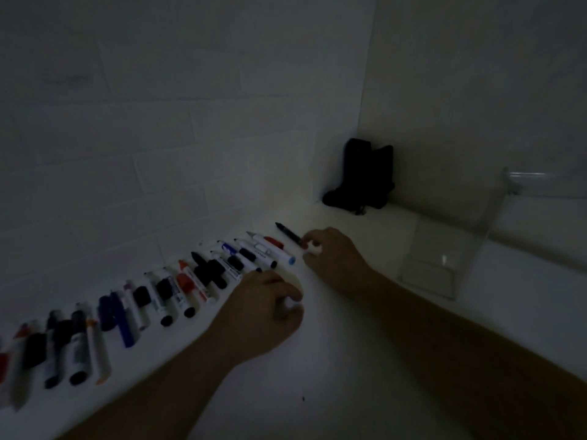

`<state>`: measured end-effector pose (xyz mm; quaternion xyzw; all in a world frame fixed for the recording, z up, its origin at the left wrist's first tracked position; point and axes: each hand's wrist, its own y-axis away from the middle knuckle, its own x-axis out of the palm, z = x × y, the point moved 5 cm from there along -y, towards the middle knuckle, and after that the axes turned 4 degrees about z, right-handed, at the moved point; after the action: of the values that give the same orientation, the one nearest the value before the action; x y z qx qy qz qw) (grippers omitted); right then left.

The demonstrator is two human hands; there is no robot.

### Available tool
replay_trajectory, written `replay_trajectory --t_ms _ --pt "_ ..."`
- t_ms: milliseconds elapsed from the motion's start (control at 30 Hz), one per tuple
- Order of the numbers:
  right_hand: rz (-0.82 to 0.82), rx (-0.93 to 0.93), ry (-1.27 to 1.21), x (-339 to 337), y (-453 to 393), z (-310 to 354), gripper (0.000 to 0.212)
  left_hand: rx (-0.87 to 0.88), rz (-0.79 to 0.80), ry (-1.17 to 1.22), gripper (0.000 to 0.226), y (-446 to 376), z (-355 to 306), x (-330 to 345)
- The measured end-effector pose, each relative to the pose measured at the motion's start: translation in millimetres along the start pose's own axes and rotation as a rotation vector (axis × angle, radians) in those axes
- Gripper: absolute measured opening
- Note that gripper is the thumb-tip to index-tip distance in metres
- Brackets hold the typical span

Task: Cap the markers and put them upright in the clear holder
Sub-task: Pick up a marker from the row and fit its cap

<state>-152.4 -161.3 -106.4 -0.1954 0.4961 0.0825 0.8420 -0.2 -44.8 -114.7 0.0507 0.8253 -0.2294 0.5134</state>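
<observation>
The left hand (266, 308) is seen nearest, fingers loosely curled on the white table (349, 376), nothing visibly held, its knuckles just beside the near ends of the marker row (152, 300). Farther on, the right hand (333, 252) is curled, its fingertips (313, 246) pinching the red near end of a black marker (289, 235), which lies flat and points away. The clear holder (444, 252) stands apart to the right. A black object (365, 176) is set in the far corner.
</observation>
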Motion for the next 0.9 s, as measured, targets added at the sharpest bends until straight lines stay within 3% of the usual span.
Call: replay_trajectory --t_ms 100,167,267,467,567,667,767,900 --pt "0.000 -0.054 0.016 15 -35 10 0.037 0.014 -0.012 0.007 0.026 0 1 1" --pt "0.011 -0.111 0.152 20 -45 11 0.029 0.012 -0.003 0.011 0.026 -1 3 2" --pt "0.027 -0.022 0.237 15 -39 2 0.025 0.006 0.003 0.010 0.026 -1 4 2" --pt "-0.010 0.197 -0.097 -20 24 -21 0.017 0.034 0.013 0.014 0.024 2 1 -2" --pt "-0.153 0.082 -0.159 -23 43 -18 0.023 -0.007 -0.015 0.094 0.017 2 -3 -12" --pt "-0.093 0.001 -0.174 -16 44 -13 0.032 -0.089 -0.039 0.108 0.015 -11 -6 -36" --pt "-0.111 -0.016 -0.233 -19 45 -18 0.027 -0.161 0.061 0.079 0.016 -57 -1 -61" --pt "-0.132 0.016 -0.378 -20 46 -29 0.021 -0.113 0.261 -0.245 0.026 -138 29 -63"
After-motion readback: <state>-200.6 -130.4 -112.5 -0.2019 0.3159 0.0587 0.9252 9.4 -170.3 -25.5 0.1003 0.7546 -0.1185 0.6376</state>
